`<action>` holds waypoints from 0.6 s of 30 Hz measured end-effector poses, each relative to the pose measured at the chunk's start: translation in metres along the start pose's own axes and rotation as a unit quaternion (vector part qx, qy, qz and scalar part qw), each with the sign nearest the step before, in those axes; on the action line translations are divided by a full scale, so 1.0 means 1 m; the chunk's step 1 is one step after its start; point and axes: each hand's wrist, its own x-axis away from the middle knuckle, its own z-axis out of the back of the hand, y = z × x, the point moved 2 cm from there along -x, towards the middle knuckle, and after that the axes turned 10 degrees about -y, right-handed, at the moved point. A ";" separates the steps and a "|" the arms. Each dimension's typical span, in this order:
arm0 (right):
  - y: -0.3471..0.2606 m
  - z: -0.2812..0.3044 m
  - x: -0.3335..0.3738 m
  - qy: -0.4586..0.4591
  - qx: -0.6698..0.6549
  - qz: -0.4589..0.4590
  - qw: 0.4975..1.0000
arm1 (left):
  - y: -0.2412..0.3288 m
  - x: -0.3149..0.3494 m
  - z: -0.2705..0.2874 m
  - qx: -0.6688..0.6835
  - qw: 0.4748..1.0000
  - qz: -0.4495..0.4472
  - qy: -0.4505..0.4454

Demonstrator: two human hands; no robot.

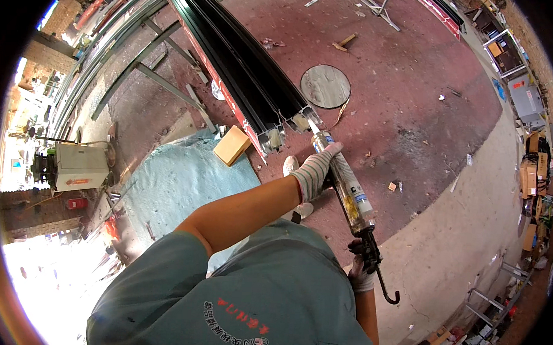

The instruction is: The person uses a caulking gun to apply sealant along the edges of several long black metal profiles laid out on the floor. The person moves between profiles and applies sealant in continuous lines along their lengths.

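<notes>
My left hand (315,173), in a striped knit glove, is closed around the front of a caulking gun (349,194) loaded with a white sealant tube. At the rear of the gun, my right hand (361,272), gloved with dark fingers, wraps round the black handle. A hooked rod sticks out behind it. The nozzle (314,126) points up and left, reaching the near open end of a bundle of black metal profiles (244,60). Whether the tip touches the profile end is hard to make out. Red-and-white film runs along the bundle's left side.
A cardboard box (232,146) sits by the bundle's end, beside a light blue sheet (184,174) on the floor. A round cover (325,86) and a hammer (344,42) lie beyond. Metal racks (139,55) stand left; clutter and cartons (534,165) line the right wall.
</notes>
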 end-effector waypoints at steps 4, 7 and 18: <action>-0.005 -0.002 -0.007 0.001 -0.028 -0.022 0.999 | 0.005 -0.005 0.001 0.020 1.000 0.008 0.019; -0.004 -0.003 -0.009 0.001 -0.034 -0.036 0.999 | 0.008 -0.003 0.002 0.031 0.999 0.007 0.024; 0.024 -0.001 0.015 0.029 -0.110 -0.051 0.992 | 0.006 0.020 -0.013 -0.010 0.999 -0.006 0.036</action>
